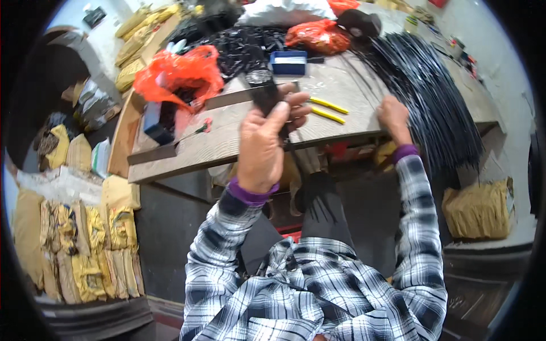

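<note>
Fingers (297, 99) of my left hand (263, 142) gripping a black item (265, 98), my right hand (393, 118) curled closed beside black strands (441, 102), its contents unclear

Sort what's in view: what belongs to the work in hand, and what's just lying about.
Likely in the work:
black item in the left hand
long black strands beside the right hand
perhaps the yellow-handled tool, untouched

Apparently just lying about:
red-orange bag, upper left
stacked packages, lower left
brown package, right
</note>
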A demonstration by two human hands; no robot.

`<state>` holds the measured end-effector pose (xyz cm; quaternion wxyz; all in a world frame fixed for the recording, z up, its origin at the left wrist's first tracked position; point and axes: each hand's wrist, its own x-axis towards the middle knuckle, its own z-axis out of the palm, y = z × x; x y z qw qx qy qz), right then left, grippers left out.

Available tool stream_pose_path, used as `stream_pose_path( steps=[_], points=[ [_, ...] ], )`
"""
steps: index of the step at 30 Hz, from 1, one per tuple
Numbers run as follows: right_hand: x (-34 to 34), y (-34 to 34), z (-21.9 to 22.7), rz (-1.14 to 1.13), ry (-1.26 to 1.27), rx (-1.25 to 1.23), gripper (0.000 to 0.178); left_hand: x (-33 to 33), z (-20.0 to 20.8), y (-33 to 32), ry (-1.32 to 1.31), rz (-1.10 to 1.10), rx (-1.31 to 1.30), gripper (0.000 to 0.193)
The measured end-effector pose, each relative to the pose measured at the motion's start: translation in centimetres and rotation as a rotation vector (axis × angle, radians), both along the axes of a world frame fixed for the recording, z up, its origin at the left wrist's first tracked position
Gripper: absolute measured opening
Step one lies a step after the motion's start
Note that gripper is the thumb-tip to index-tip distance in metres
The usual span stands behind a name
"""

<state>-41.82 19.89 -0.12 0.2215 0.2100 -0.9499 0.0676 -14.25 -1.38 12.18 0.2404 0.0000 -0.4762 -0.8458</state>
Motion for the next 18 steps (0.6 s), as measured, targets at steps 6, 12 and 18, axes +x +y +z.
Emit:
stream_pose_path(
  steps=[6, 12, 18],
  points=[
    [5.5, -3.5, 0.3, 0.12, -0.066, -0.413, 0.02, 0.4, 0.3, 0.1, -0.008, -0.053, 0.073, 0.028],
    [12.0, -11.0, 7.6, 0.539, -0.133, -0.828, 0.016, 0.1, 0.0, -0.6, 0.043, -0.036, 0.04, 0.029],
    [20.1, -13.4, 13.2, 0.877, -0.101, -0.836, 0.01, 0.4, -0.3, -1.8, 0.03, 0.029, 0.051, 0.023]
  ],
)
